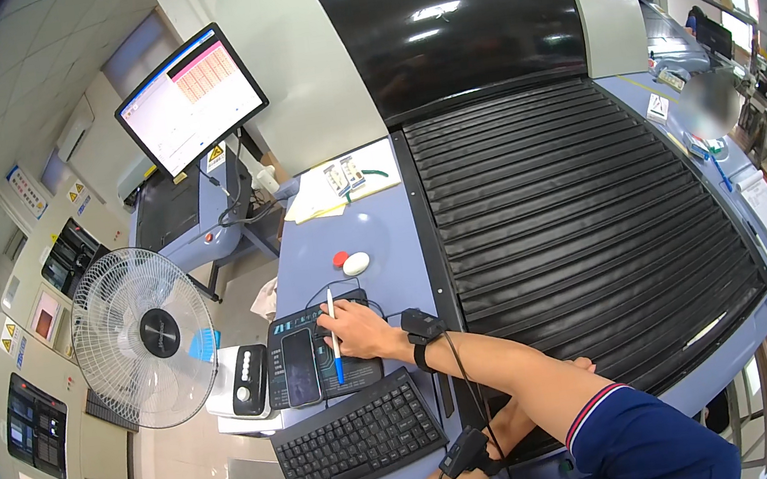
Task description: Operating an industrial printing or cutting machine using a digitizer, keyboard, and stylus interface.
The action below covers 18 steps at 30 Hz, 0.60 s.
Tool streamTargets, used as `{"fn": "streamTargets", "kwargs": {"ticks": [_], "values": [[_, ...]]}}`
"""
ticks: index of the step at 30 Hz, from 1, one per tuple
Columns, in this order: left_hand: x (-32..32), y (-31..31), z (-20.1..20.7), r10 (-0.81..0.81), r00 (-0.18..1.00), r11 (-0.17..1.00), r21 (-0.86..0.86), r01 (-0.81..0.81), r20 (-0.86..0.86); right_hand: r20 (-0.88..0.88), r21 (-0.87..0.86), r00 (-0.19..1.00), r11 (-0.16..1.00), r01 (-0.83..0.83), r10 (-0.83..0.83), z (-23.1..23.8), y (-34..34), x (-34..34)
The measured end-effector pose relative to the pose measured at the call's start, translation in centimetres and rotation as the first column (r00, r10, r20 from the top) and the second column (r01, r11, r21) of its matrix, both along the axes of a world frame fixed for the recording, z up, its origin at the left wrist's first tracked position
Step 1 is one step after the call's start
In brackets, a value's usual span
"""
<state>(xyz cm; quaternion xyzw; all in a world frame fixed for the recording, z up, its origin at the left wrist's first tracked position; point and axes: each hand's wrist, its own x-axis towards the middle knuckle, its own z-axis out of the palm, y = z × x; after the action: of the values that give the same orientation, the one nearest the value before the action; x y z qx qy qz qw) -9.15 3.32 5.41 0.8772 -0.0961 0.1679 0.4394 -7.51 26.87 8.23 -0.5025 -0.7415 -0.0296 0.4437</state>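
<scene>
My right hand [357,329] reaches left over a dark printed mouse pad [363,375], its fingers bent around a white pen with a blue end [338,367]. A thin black cable runs out past the fingers; whatever is under the palm is hidden. Just left of the hand lies a dark phone [301,369] on the pad. Nearer me is a black keyboard [361,436]. My left arm crosses beneath the right one, and only a bit of my left hand [584,364] shows at the ribbed black cover [574,214]; its fingers are mostly hidden. Black straps with small devices and cables circle both wrists.
A round white object [356,263] and a red cap-like piece [340,259] sit beyond the pad. Papers [347,181] lie farther back. A lit monitor [191,100] stands far left. A black control box with knobs [249,381] and a caged fan [144,337] are at the left.
</scene>
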Motion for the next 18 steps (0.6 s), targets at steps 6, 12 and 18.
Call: {"fn": "streamTargets", "kwargs": {"ticks": [6,12,18], "values": [[0.05,0.12,-0.26,-0.037,0.997,0.997,-0.066,0.033,-0.064,0.009,-0.006,1.000,1.000,0.005,-0.005,-0.10,0.04,0.07],[0.05,0.17,-0.24,-0.055,0.994,0.993,-0.105,0.046,-0.092,0.007,-0.026,1.000,1.000,0.004,-0.004,0.12,-0.04,0.10],[-0.01,0.35,0.08,-0.072,0.991,0.989,-0.134,0.056,-0.117,-0.006,-0.013,1.000,1.000,-0.006,0.006,0.25,-0.19,0.12]]}}
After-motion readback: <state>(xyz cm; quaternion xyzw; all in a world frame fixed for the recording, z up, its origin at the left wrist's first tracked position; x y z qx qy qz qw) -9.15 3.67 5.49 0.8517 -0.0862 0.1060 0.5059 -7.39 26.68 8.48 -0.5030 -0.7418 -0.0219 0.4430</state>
